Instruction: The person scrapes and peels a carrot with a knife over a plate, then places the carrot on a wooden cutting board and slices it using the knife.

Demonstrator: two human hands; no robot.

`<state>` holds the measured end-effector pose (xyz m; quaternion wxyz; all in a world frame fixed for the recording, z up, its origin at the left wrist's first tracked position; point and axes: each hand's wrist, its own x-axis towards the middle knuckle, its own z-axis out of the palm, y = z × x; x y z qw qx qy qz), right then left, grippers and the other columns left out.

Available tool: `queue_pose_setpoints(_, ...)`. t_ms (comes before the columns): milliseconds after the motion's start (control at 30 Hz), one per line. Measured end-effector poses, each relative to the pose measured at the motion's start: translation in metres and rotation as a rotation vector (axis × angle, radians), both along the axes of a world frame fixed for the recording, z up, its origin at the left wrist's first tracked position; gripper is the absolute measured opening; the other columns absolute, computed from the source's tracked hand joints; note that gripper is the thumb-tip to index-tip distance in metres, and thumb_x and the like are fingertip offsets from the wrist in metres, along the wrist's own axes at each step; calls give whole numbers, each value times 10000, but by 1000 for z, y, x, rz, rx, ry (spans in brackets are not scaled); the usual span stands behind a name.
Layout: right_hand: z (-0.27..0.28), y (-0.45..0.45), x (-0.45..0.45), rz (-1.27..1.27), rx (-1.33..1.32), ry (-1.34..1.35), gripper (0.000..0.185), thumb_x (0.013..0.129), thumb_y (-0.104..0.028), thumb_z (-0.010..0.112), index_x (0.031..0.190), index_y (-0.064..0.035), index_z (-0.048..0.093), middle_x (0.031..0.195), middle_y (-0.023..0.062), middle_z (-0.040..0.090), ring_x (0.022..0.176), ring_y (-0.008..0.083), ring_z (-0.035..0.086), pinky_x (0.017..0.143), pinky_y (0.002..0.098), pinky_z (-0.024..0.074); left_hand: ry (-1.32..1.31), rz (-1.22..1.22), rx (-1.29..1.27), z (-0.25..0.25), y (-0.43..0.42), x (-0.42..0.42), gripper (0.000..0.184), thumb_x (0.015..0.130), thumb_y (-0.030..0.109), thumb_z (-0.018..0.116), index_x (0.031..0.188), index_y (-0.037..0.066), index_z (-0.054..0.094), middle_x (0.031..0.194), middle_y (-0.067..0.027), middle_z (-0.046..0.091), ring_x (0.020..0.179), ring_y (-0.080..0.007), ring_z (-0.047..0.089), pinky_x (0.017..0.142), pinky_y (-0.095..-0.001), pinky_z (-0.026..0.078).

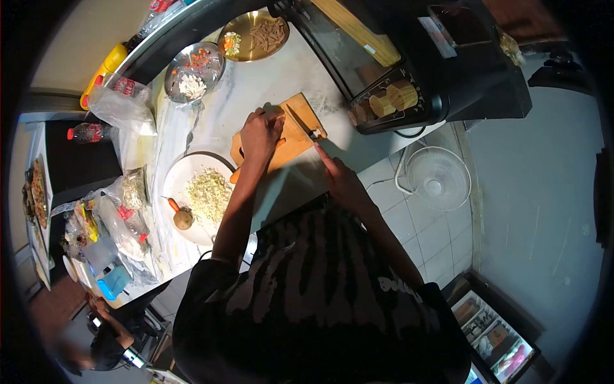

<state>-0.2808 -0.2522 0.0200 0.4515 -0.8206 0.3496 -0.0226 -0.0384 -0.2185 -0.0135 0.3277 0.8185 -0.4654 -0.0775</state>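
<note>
A wooden cutting board point(313, 109) lies at an angle on the counter. My right hand point(339, 176) grips a knife point(296, 118), its blade lying across the board with small pale bits beside it. My left hand point(259, 136) is on the board, fingers curled down over a piece of carrot point(280, 118) that shows at the fingertips. Another orange carrot piece point(280, 143) lies beside that hand. Partly behind my left wrist, a carrot point(235, 175) rests at the board's edge.
A white plate point(171, 185) holds chopped pale vegetable, a brown potato point(183, 220) and a small carrot point(172, 204). Two metal plates point(169, 86) with cut food stand at the back. A black oven point(396, 70) is at right, bags and bottles left, a fan point(438, 178) on the floor.
</note>
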Motion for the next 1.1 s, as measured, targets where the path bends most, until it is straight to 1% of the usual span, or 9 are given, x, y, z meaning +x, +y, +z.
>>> queue_pose_setpoints(67, 0, -2, 4, 11, -64, 11, 638, 950, -66, 419, 1547, -245, 283, 1026, 266, 551, 924, 472, 611, 823, 551, 498, -12, -10, 3, -2, -2, 1, 153, 810, 199, 741, 938, 116, 758, 828, -142, 699, 963, -302, 657, 778, -424, 544)
queue_pose_setpoints(167, 4, -2, 9, 32, -41, 88, 686, 935, -49, 422, 1559, -271, 243, 1028, 277, 553, 908, 487, 612, 814, 557, 498, 10, -22, -96, -9, 0, 1, 135, 806, 199, 749, 906, 111, 771, 764, -128, 668, 867, -303, 653, 734, -415, 535)
queue_pose_setpoints(433, 0, 0, 13, 45, -61, 142, 686, 946, -60, 400, 1569, -268, 203, 953, 251, 583, 856, 466, 625, 768, 552, 503, 389, 154, 43, -8, -2, -1, 127, 817, 218, 774, 888, 114, 786, 708, -105, 688, 580, -242, 633, 568, -355, 479)
queue_pose_setpoints(533, 4, 3, 17, 15, -3, 172, 643, 971, -88, 408, 1560, -273, 230, 974, 253, 590, 891, 461, 610, 786, 547, 483, 382, 121, 12, -10, -1, 0, 161, 836, 195, 772, 944, 76, 781, 724, -107, 716, 581, -141, 638, 572, -289, 487)
queue_pose_setpoints(700, 3, 6, 20, -16, -26, 111, 620, 982, -88, 415, 1552, -267, 252, 1038, 291, 593, 928, 466, 599, 790, 540, 470, 453, 137, 67, -13, -2, 4, 155, 834, 196, 777, 944, 87, 784, 765, -96, 735, 624, -148, 671, 597, -285, 506)
queue_pose_setpoints(800, 18, 6, 26, -15, 105, 217, 638, 961, -57, 422, 1551, -236, 258, 982, 307, 613, 874, 465, 616, 756, 539, 483, 440, 130, 101, -4, -4, 6, 169, 826, 220, 788, 938, 94, 786, 786, -98, 742, 650, -163, 693, 623, -288, 519)
queue_pose_setpoints(867, 9, 13, 24, -5, -51, 199, 667, 938, -37, 434, 1554, -208, 240, 856, 289, 623, 795, 466, 626, 719, 543, 486, 419, 128, 128, -4, -4, 6, 176, 821, 233, 794, 936, 99, 788, 798, -100, 745, 665, -173, 704, 635, -290, 525)
queue_pose_setpoints(967, 16, 10, 30, 6, 18, 291, 706, 921, -25, 443, 1560, -216, 210, 772, 258, 624, 765, 470, 628, 718, 554, 486, 426, 130, 104, -8, -3, 7, 183, 814, 251, 801, 929, 109, 790, 803, -98, 746, 677, -188, 713, 644, -295, 529)
queue_pose_setpoints(1100, 6, 10, 37, 24, -122, 303, 729, 913, -17, 441, 1562, -238, 193, 775, 259, 625, 760, 473, 626, 724, 559, 487, 391, 130, 97, -8, -2, 7, 177, 811, 255, 802, 927, 121, 792, 780, -95, 741, 667, -189, 708, 634, -296, 525)
